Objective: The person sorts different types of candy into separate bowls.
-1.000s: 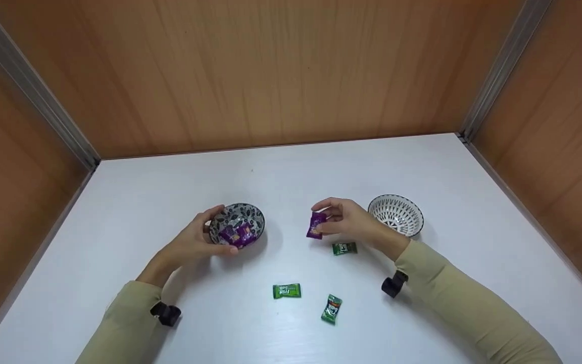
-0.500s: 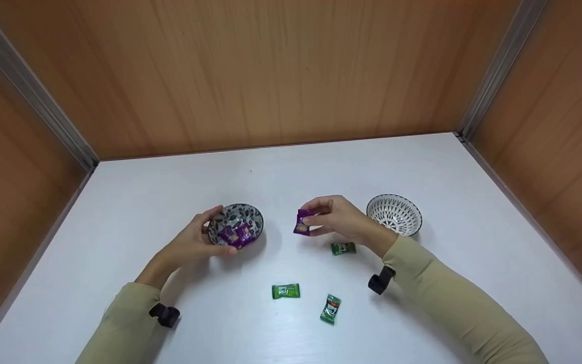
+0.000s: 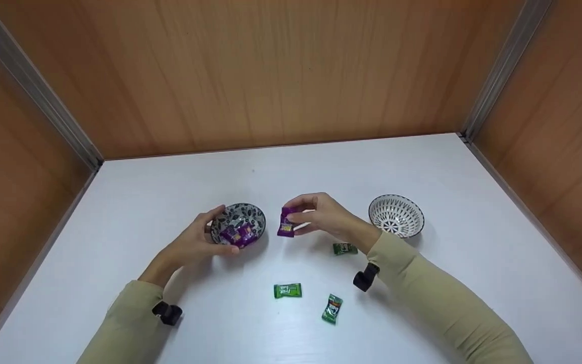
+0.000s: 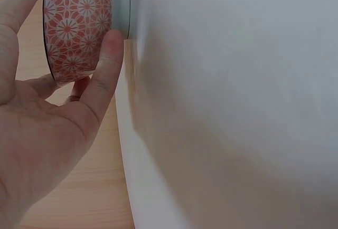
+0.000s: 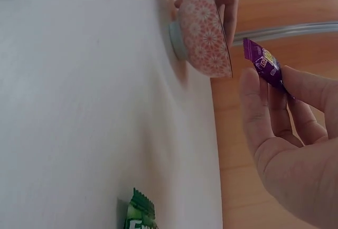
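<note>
My left hand (image 3: 190, 246) grips a small bowl (image 3: 231, 217) by its side, thumb at the near edge and fingers behind. Its inside carries a dark leaf pattern; in the left wrist view the outer wall (image 4: 74, 28) is red with white flowers. A few purple-wrapped candies (image 3: 244, 234) lie inside it. Just right of the bowl, above the table, my right hand (image 3: 325, 216) pinches another purple-wrapped candy (image 3: 285, 225) between thumb and fingers. The right wrist view shows that candy (image 5: 268, 66) raised near the bowl (image 5: 205, 38), apart from it.
To the right stands a white bowl (image 3: 396, 216) with dark dashes. Green-wrapped candies lie on the white table: one (image 3: 345, 248) below my right hand, one (image 3: 287, 290) front centre, another (image 3: 332, 309) to its right. Wooden panels (image 3: 281, 76) wall the back and sides.
My right hand has moved left with the purple candy, from near the middle of the table to close beside the patterned bowl. The left hand and its bowl have stayed in place.
</note>
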`<state>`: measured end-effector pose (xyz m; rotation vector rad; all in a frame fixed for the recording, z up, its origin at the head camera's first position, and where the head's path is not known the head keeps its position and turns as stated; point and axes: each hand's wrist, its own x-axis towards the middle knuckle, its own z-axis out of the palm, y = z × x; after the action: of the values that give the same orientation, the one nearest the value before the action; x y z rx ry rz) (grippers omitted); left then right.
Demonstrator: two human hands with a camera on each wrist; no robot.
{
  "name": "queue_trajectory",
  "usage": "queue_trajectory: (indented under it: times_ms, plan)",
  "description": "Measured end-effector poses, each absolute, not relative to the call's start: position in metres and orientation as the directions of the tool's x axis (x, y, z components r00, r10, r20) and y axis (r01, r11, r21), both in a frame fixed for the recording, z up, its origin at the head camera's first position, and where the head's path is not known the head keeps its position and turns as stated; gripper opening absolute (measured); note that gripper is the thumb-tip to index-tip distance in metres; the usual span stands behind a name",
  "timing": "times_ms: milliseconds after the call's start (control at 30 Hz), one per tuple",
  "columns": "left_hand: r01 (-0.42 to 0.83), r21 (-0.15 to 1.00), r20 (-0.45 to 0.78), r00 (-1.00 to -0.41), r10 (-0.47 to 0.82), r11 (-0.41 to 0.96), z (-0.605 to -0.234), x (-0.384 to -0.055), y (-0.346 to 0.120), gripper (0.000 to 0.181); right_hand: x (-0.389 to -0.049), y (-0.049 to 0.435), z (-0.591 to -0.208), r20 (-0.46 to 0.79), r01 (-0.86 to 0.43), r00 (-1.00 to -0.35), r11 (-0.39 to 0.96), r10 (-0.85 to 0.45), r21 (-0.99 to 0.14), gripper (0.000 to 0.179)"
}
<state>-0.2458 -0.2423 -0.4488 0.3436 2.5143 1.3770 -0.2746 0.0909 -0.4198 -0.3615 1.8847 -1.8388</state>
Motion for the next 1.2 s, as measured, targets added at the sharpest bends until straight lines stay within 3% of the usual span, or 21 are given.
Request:
queue_trajectory:
  times_ms: [333, 867, 1200]
  plan:
    - [0.077, 0.852, -0.104, -0.945, 0.311, 0.518, -0.450, -0.245, -0.242, 0.117, -0.283, 0.062, -0.405, -0.140, 0.090, -0.838, 0.119, -0.527, -0.989, 0.027]
    - [0.074, 0.852, -0.114, -0.940, 0.321, 0.519, -0.448, -0.247, -0.239, 0.116, -0.285, 0.039, -0.411, -0.165, 0.193, -0.844, -0.002, -0.510, -0.981, 0.029]
    - [0.067, 0.857, -0.122, -0.937, 0.326, 0.511, -0.449, -0.246, -0.242, 0.116, -0.288, 0.031, -0.418, -0.193, 0.223, -0.843, 0.000, -0.501, -0.975, 0.029]
